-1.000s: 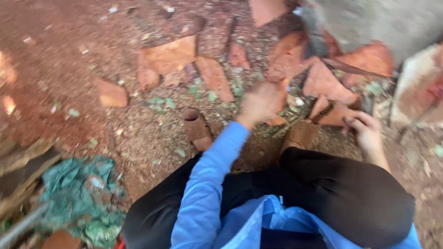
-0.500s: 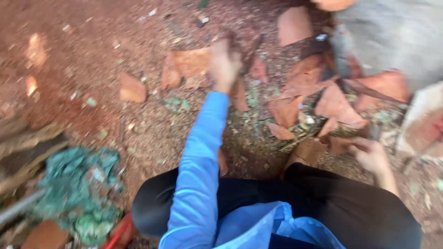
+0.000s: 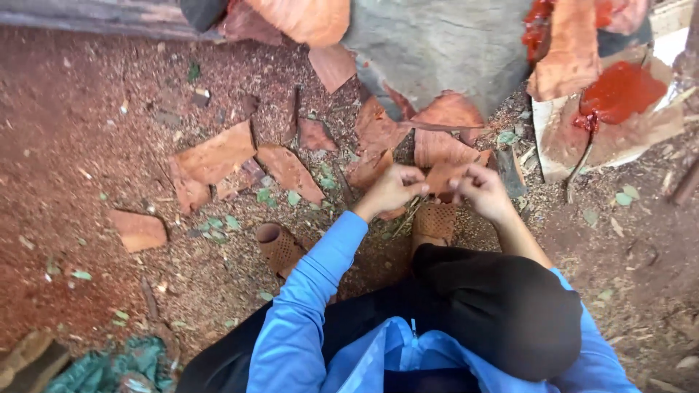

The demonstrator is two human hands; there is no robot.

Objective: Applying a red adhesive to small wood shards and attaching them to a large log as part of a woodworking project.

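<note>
Both hands meet over the front foot: left hand (image 3: 389, 191) and right hand (image 3: 480, 191) pinch one flat reddish bark piece (image 3: 441, 177), big grey stone block (image 3: 437, 51) just beyond blocks fwd reach. Left side: bark slabs (image 3: 218, 154) + shards litter the ground, bare red dirt (image 3: 65, 145) past them is open. Right side: dark blade (image 3: 510, 171) lies just beside right hand, red-smeared board (image 3: 619, 116) further out, chip-strewn soil (image 3: 633, 247) near right knee free.
</note>
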